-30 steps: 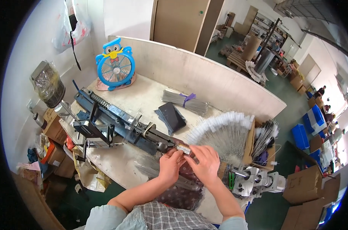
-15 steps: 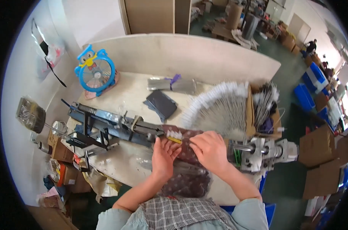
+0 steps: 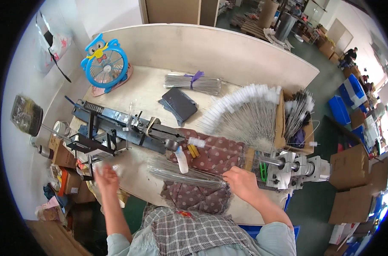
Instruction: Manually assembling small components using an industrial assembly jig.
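Note:
My right hand (image 3: 242, 182) is closed, its fingertips pinching a thin metal wire at the right end of a loose bundle of wires (image 3: 181, 174). My left hand (image 3: 107, 180) is off to the left, beside the black lever frame (image 3: 90, 147) of the bench machine; blur hides how its fingers lie. A small white-bristled brush (image 3: 196, 142) sits at the end of the machine's grey bar (image 3: 166, 131), its wire running right toward the metal chuck (image 3: 294, 168). Under the brush, yellow pieces (image 3: 193, 151) rest on a dotted brown cloth (image 3: 221, 150), next to a white bottle (image 3: 181, 160).
White-tipped wire brushes (image 3: 245, 111) lie fanned out beside a cardboard box (image 3: 280, 121) holding more. Behind are a tied wire bundle (image 3: 194, 83), a dark flat pouch (image 3: 180, 104) and a blue owl-shaped fan (image 3: 105, 66). A low board (image 3: 219, 45) edges the table's back.
My left hand has swung away leftward from the brush and yellow piece to the lever frame. My right hand has moved slightly down, to the wire bundle. The view has shifted a little.

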Demonstrator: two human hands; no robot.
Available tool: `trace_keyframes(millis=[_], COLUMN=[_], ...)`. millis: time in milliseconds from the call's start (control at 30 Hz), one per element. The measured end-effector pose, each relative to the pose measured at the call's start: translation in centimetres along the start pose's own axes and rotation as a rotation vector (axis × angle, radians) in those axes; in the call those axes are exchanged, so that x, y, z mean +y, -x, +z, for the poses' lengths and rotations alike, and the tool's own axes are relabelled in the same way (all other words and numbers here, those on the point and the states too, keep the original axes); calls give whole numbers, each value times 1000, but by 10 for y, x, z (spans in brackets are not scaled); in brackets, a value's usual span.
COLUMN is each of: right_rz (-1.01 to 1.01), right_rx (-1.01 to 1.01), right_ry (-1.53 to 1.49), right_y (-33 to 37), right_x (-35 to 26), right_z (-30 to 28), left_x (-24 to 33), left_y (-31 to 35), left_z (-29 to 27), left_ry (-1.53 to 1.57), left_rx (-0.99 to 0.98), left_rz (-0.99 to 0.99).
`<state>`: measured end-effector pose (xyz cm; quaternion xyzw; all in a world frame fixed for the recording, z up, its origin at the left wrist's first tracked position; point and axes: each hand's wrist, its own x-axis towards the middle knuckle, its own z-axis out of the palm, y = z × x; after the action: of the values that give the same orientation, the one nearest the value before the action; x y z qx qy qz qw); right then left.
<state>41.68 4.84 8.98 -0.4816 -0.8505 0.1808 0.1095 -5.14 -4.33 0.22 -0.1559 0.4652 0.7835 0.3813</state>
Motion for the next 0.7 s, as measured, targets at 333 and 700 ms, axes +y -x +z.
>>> trace_keyframes(millis=[333,700], right_rz=[122,47], right_rx=[-44,8], right_ry=[72,36], right_y=[9,12], right_x=[4,16], right_z=[8,5], left_x=[44,-119], left_y=[-48,126], left_z=[-37,87], left_ry=[-222,-363], left_rx=[254,-620], left_rz=[443,-289])
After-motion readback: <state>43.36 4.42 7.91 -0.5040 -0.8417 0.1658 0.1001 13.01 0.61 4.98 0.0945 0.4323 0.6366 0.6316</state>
